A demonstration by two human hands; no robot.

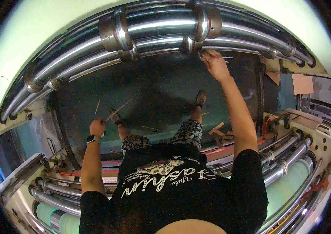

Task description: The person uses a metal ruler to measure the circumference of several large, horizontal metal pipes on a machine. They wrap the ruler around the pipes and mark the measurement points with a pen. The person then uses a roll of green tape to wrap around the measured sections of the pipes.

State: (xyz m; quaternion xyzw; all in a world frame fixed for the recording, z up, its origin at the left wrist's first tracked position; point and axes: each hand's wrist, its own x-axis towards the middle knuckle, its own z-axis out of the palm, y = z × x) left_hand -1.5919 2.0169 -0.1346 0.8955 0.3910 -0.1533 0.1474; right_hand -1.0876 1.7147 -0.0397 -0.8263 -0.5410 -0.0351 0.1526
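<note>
Left hand (97, 127) holds strip (121, 108), right hand (215, 65) at far rollers (161, 25)

The strip is long, thin, straight and pale, angling far and right from the left hand's curled fingers. The right hand's fingers are bent beside a metal ring (191, 45); whether they grip anything, I cannot tell. The rollers are shiny, curving left to right in view. Brown scraps (221, 133) lie near, right.

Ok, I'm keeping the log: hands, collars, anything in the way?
Right hand beside lower collar, grip unclear. Left hand by thin strip, hold unclear. Brown scraps right of the right leg.
</note>
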